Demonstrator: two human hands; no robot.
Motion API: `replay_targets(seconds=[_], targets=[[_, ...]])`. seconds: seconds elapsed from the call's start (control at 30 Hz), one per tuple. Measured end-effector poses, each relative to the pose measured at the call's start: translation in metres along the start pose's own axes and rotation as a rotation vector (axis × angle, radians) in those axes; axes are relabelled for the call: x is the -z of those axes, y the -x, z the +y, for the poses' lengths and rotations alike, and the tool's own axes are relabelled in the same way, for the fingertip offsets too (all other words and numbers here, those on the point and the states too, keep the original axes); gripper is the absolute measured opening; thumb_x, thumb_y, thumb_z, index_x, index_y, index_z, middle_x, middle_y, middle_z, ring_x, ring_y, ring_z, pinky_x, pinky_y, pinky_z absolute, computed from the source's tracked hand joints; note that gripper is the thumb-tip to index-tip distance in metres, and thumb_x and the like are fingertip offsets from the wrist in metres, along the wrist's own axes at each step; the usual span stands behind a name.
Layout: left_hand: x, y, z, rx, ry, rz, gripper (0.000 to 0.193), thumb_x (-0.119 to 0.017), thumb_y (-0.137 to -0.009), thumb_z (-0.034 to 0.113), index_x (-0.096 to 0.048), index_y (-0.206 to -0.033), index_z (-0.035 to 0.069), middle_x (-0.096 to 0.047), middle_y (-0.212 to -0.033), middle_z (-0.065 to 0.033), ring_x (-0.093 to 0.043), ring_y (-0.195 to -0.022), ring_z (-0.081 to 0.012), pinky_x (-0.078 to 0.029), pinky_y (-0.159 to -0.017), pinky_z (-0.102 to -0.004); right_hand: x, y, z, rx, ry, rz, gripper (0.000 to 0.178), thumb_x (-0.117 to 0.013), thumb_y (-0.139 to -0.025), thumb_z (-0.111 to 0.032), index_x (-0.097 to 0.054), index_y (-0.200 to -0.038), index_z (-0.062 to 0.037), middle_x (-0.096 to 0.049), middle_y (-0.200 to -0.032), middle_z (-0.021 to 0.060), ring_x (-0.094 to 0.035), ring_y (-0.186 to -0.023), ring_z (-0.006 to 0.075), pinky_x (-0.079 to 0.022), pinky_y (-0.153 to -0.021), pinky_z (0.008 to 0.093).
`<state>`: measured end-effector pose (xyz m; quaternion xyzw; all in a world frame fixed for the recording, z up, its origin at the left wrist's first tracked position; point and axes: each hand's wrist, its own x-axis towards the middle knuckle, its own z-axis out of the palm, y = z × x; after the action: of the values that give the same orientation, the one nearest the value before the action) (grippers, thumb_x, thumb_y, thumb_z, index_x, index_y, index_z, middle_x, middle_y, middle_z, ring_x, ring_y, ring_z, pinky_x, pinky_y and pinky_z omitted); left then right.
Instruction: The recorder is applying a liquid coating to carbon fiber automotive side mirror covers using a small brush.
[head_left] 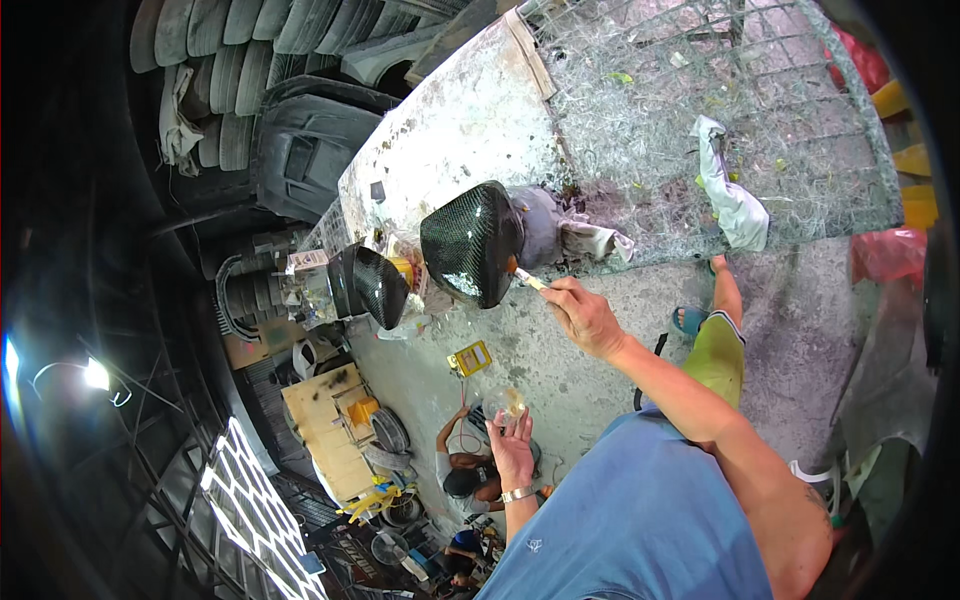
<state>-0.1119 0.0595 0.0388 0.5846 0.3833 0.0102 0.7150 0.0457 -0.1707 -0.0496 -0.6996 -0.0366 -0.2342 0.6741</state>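
Note:
My right hand (583,315) pinches a slim brush (533,281) by its pale handle. The brush's tip is at the lower edge of a glossy black shell (468,240) with a carbon-fibre weave, shaped like a car mirror cover. That shell sits against a grey, cloth-wrapped support (540,222) at the table's edge. Lower down, my left hand (512,455) is raised with its fingers curled round a clear cup (506,404) holding a little amber liquid. A second black woven shell (372,284) stands to the left of the first.
The worktable (460,110) has a stained pale top and a fibre-covered mesh part (640,140) carrying a white cloth (732,190). A yellow tin (469,359) stands on the concrete floor. A person (466,470) crouches beyond my left hand. Stacked tyres (240,70) fill the upper left.

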Motion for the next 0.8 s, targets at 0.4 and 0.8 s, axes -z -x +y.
replay_targets(seconds=[0.4, 0.8], targets=[[0.013, -0.006, 0.002, 0.013, 0.002, 0.002, 0.046, -0.053, -0.094, 0.047, -0.049, -0.118, 0.007, -0.053, -0.125, -0.0195, -0.054, -0.117, -0.0331, -0.047, -0.098, -0.0389, 0.006, 0.004, -0.015, -0.066, -0.097, 0.08, 0.025, -0.064, -0.084, -0.002, -0.055, -0.107, -0.0077, -0.058, -0.098, 0.0089, -0.063, -0.078, 0.0277, -0.052, -0.062, 0.0368], [0.037, -0.013, 0.0, 0.004, 0.034, -0.021, 0.045, -0.052, -0.094, 0.047, -0.051, -0.116, 0.008, -0.053, -0.125, -0.0198, -0.054, -0.118, -0.0331, -0.044, -0.101, -0.0409, -0.006, 0.043, -0.009, -0.242, -0.065, -0.088, 0.021, -0.06, -0.086, 0.001, -0.058, -0.106, -0.0045, -0.057, -0.093, 0.0088, -0.061, -0.075, 0.0239, -0.049, -0.066, 0.0307]])
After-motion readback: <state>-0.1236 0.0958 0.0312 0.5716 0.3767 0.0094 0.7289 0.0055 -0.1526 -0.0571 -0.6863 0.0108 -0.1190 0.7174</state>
